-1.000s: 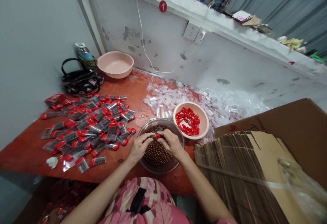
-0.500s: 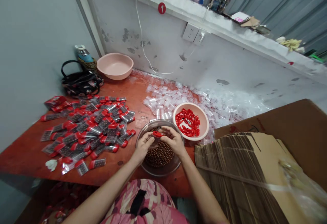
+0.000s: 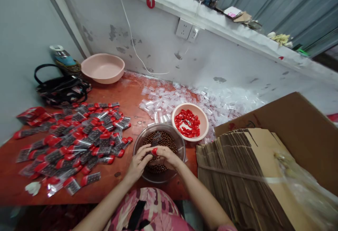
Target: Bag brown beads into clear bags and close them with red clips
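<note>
- Left hand [image 3: 137,164]: fingers curled; I cannot tell what they hold.
- Right hand [image 3: 167,156]: fingertips pinch a red plastic cap [image 3: 154,151] — light, stiff; hold by its sides.
- Below: brown beads [image 3: 164,139] in a glass bowl [image 3: 158,124].

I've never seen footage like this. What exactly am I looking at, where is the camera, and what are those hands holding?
No machine here: these are a person's own bare hands, filmed by a single camera worn on their head, looking forward and down. The left hand and right hand hold a small dark packet with a red tip above a clear bowl of brown beads. Beside it sits a pink bowl of red pieces. The orange-red table also carries many red-tipped packets and loose clear plastic sleeves.
</note>
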### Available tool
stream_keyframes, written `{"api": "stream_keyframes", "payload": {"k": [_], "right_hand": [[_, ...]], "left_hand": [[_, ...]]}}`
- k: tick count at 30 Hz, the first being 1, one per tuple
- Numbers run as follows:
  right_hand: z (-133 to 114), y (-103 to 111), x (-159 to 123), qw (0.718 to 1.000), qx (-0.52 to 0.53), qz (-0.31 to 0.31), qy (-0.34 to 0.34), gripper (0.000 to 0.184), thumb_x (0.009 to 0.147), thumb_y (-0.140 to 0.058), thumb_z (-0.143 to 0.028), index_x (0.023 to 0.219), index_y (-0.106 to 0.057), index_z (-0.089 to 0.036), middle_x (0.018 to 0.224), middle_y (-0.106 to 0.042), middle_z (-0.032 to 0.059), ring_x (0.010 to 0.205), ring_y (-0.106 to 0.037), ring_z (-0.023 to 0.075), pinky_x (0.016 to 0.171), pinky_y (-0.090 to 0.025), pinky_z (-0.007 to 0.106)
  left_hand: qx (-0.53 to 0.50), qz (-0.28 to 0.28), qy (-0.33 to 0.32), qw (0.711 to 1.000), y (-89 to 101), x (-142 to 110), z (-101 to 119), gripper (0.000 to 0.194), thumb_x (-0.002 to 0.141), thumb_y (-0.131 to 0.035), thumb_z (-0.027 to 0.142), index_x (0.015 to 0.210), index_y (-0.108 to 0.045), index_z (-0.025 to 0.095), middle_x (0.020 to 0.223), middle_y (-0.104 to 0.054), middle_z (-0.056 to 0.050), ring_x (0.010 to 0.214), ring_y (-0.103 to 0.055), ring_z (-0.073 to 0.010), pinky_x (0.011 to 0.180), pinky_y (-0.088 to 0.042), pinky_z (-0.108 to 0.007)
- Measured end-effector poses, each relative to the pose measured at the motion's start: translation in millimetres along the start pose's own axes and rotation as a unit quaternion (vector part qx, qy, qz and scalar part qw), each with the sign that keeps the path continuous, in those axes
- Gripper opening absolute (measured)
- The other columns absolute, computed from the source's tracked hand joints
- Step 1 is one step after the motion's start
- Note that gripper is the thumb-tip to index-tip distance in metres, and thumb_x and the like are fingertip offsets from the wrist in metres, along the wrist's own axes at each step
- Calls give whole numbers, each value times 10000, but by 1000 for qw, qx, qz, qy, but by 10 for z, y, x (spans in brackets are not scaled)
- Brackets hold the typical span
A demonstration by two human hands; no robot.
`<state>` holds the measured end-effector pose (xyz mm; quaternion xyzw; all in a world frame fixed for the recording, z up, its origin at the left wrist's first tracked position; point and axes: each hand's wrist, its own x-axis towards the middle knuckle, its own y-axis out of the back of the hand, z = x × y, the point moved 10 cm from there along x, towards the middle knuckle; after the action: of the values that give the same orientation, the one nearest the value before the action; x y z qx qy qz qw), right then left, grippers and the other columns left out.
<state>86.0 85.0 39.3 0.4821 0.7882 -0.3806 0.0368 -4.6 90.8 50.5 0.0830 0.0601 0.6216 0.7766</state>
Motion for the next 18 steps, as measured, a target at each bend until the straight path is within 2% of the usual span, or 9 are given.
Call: {"api": "stream_keyframes", "payload": {"k": [3, 7, 10, 13, 15, 17, 18], "right_hand": [[215, -63, 6, 996, 82, -5, -27, 221, 694, -625, -302, 827, -576, -132, 743, -555, 11, 694, -541, 121, 725, -469, 360], [369, -1, 27, 986, 154, 56, 15, 172, 638, -646, -257, 728, -555, -142, 691, -531, -9, 651, -522, 110, 743, -473, 358], [427, 20, 55, 984, 148, 87, 39, 145, 659, -623, -263, 739, -570, -154, 711, -536, -5, 644, -515, 104, 714, -482, 325], [490, 59, 150, 994, 70, 83, 8, 235, 723, -579, -349, 887, -578, -179, 833, -564, 18, 716, -545, 118, 696, -480, 307], [465, 205, 242, 995, -26, 92, -2, 325, 754, -544, -394, 1017, -534, -203, 906, -569, 33, 779, -558, 137, 692, -477, 311], [310, 492, 316, 970, -185, 153, 31, 354, 758, -548, -374, 1066, -500, -207, 906, -573, 37, 815, -556, 150, 713, -466, 313], [191, 641, 332, 936, -287, 196, 56, 333, 755, -558, -342, 1053, -506, -203, 893, -573, 36, 828, -551, 155, 737, -453, 313]], "left_hand": [[5, 1, 13, 1000, -16, -65, -12, 242, 794, -474, 298, 959, -627, 209, 1130, -551, -88, 1082, -494, -217, 940, -376, -379], [11, 0, 17, 1000, -15, -108, -41, 242, 794, -465, 289, 953, -633, 220, 1111, -569, -78, 1066, -507, -215, 947, -372, -384], [-2, -12, 27, 1000, -26, -110, -175, 241, 792, -468, 285, 961, -631, 230, 1123, -567, -73, 1089, -490, -213, 963, -356, -378], [-43, -13, 63, 997, 3, -80, -379, 251, 768, -501, 313, 962, -626, 214, 1139, -568, -81, 1099, -487, -223, 967, -347, -387], [-72, 10, 92, 993, 104, -31, -495, 287, 755, -518, 336, 989, -608, 196, 1139, -575, -88, 1083, -502, -227, 950, -363, -385], [-73, 55, 111, 990, 315, 47, -580, 331, 748, -525, 354, 1027, -579, 184, 1098, -599, -86, 1021, -541, -219, 905, -399, -368], [-59, 85, 116, 988, 468, 93, -616, 349, 746, -527, 363, 1041, -566, 179, 1063, -612, -82, 977, -561, -213, 877, -417, -357]]}}
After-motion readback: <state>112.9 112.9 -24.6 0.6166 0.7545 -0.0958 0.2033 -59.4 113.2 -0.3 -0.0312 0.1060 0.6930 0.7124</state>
